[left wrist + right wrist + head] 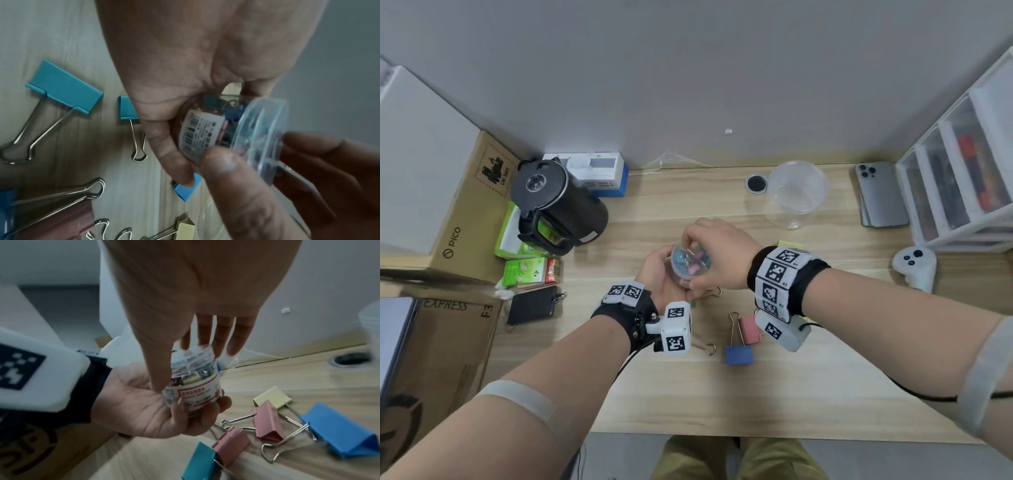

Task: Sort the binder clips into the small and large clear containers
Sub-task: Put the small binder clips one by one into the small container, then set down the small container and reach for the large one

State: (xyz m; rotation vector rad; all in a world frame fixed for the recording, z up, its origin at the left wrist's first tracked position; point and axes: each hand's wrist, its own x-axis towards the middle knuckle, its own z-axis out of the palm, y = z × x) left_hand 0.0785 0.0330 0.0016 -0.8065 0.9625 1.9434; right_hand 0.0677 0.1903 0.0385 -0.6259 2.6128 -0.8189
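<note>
A small clear container (690, 263) full of small coloured binder clips sits in my left hand (659, 274), whose fingers curl round its labelled wall (200, 134). My right hand (719, 255) comes from above and pinches the container's clear lid (192, 356) between thumb and fingers. Large clips lie on the desk below my wrists: a blue one (738, 354), a pink one (750, 329), a teal one (63, 86), a yellow one (271, 396). The large clear container (796, 192) stands open and apart at the back right.
A black kettle (558, 202), tea boxes (530, 270) and cardboard boxes (455, 212) crowd the left side. At the right are a phone (881, 195), a drawer unit (962, 171) and a white controller (914, 263). A cable hole (756, 184) sits beside the large container.
</note>
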